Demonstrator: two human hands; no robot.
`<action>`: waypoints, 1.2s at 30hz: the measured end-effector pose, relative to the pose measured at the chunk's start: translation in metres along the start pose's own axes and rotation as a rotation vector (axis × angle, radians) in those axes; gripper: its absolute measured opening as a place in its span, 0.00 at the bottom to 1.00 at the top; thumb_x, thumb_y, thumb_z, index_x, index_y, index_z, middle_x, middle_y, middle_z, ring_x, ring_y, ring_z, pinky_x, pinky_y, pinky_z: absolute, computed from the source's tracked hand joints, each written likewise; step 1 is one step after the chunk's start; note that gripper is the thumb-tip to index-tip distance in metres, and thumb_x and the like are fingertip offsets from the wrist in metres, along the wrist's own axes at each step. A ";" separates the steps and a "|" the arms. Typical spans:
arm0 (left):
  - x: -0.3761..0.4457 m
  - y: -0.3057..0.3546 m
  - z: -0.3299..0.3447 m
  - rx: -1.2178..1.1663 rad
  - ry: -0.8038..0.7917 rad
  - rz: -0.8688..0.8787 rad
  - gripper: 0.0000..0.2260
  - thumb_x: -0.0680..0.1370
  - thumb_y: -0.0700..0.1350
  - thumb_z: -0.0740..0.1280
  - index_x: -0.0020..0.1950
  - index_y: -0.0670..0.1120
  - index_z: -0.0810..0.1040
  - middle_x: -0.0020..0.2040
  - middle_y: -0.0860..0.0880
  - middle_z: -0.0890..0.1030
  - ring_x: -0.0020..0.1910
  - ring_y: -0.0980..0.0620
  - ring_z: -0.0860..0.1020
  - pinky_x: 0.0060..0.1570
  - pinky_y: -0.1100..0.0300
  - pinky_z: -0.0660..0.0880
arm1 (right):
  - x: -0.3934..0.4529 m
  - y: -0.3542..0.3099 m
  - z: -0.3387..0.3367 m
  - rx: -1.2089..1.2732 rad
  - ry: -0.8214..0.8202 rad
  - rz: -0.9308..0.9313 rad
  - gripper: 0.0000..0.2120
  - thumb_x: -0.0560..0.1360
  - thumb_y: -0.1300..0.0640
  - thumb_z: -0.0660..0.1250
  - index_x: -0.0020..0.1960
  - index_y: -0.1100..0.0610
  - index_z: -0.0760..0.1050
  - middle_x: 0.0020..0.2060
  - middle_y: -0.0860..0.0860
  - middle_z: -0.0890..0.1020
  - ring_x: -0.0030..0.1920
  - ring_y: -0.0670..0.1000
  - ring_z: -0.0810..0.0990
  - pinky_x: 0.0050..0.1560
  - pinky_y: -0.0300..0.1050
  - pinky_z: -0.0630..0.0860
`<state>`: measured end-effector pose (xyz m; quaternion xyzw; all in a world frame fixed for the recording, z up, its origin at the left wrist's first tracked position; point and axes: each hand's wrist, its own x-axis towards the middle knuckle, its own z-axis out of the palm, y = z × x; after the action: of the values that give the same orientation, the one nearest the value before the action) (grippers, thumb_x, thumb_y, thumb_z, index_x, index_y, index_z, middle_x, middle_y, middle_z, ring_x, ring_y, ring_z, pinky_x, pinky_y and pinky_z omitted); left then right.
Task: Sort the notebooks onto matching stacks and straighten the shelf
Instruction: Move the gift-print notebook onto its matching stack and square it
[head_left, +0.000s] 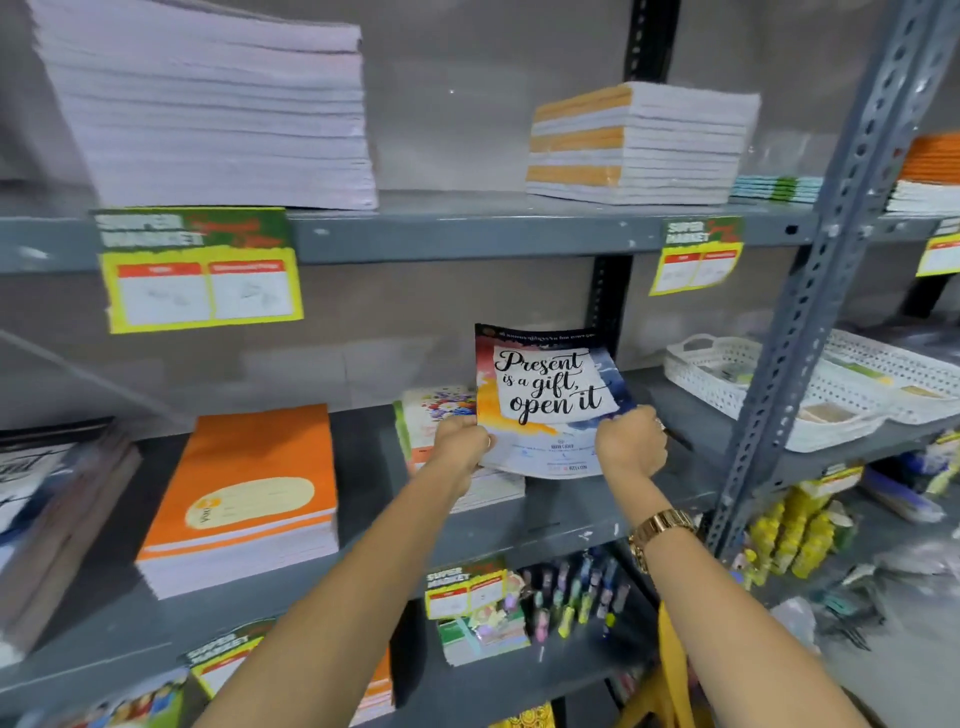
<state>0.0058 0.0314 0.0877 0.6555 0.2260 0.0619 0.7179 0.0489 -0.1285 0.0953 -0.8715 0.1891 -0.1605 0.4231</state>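
Note:
I hold a notebook (545, 395) with a "Present is a gift, open it" cover upright above the middle shelf (571, 514). My left hand (460, 441) grips its lower left edge and my right hand (631, 447) grips its lower right edge. Right behind and below it lies a short stack of floral-cover notebooks (431, 415). A thick stack of orange notebooks (249, 493) lies to the left, and a dark-covered stack (57, 509) sits at the far left edge.
The upper shelf (467, 228) carries a tall white stack (208, 114), an orange-and-white stack (634, 145) and thin teal notebooks (776, 188). White plastic baskets (737, 384) stand at the right. A perforated steel upright (810, 291) rises in front. Pens (571, 597) hang below.

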 end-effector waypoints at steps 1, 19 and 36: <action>-0.002 0.002 -0.016 -0.019 0.023 0.001 0.12 0.74 0.28 0.59 0.55 0.36 0.75 0.51 0.43 0.78 0.50 0.46 0.76 0.43 0.57 0.74 | -0.012 -0.009 0.005 0.014 -0.009 -0.012 0.20 0.75 0.59 0.64 0.64 0.68 0.68 0.63 0.64 0.75 0.64 0.63 0.72 0.62 0.55 0.69; -0.076 0.005 -0.347 -0.041 0.522 0.118 0.11 0.74 0.29 0.56 0.41 0.42 0.73 0.46 0.41 0.74 0.45 0.45 0.72 0.39 0.58 0.70 | -0.283 -0.157 0.131 0.152 -0.365 -0.274 0.15 0.77 0.59 0.61 0.61 0.67 0.71 0.61 0.64 0.77 0.62 0.62 0.75 0.54 0.52 0.74; -0.108 -0.002 -0.550 0.099 0.782 0.055 0.13 0.75 0.32 0.58 0.58 0.36 0.75 0.52 0.40 0.76 0.52 0.42 0.74 0.55 0.51 0.72 | -0.421 -0.220 0.224 0.229 -0.927 -0.187 0.11 0.73 0.67 0.61 0.54 0.67 0.73 0.43 0.58 0.73 0.43 0.54 0.71 0.41 0.43 0.67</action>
<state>-0.3144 0.4920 0.0909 0.6222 0.4675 0.3153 0.5430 -0.1793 0.3447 0.0877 -0.8122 -0.1175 0.1874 0.5399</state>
